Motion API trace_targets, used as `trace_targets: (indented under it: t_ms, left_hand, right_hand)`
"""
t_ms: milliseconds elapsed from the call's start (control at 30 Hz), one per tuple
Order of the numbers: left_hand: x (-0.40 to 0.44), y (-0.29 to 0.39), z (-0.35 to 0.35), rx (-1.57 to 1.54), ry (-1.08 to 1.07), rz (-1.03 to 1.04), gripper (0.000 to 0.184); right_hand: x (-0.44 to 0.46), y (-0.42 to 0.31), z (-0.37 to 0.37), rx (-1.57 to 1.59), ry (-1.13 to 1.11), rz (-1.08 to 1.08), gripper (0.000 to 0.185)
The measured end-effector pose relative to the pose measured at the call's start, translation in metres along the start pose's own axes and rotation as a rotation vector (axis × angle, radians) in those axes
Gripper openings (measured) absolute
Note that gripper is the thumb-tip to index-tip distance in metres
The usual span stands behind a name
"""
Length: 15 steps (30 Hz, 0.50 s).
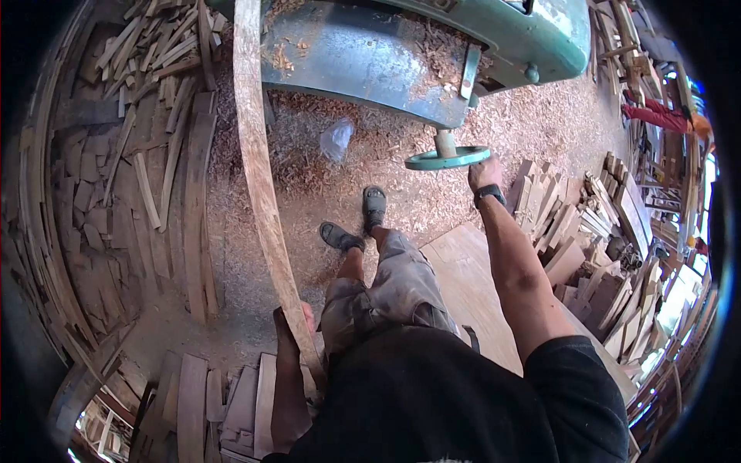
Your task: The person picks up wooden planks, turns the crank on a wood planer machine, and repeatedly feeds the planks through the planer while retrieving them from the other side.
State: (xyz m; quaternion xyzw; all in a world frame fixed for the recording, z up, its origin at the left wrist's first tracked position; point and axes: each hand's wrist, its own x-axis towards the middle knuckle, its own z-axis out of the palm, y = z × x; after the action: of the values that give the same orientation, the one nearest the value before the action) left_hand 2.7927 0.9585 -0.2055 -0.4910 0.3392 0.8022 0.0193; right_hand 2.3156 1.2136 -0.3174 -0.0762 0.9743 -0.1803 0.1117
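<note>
A long, rough wooden board [258, 177] runs from beside my left hip up to the metal bed [347, 58] of a green woodworking machine [532, 38]. Near the board's lower end, my left hand [308, 317] is closed around it, with only some fingers showing at its edge. My right hand [484, 174] is at the rim of the machine's green handwheel [432, 163], its fingers curled against the wheel and partly hidden. Wood shavings lie on the bed around the far part of the board, whose far end runs out of view.
Stacked planks and offcuts [100, 185] fill the left side. More wood pieces [571, 239] are piled at the right. A flat panel [475, 278] lies by my legs. Shavings and a clear plastic bag [336, 140] are on the floor. Another person's red-clothed leg [656, 114] shows at far right.
</note>
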Motion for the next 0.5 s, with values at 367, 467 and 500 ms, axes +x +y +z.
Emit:
trace_targets:
  t_ms: [367,467,500]
  left_hand:
    - [0.044,-0.020,-0.049,-0.350,-0.671,-0.083,0.063]
    - [0.036,-0.048,-0.103,-0.518,-0.890,-0.170,0.068]
    - [0.023,-0.046,-0.102,-0.503,-0.879,-0.167,0.068]
  right_hand:
    - [0.044,0.102,0.119,0.385,-0.067,-0.229,0.033]
    - [0.025,0.058,0.141,0.063,0.327,-0.389,0.028]
    - [0.022,0.053,0.140,0.148,0.228,-0.320,0.028]
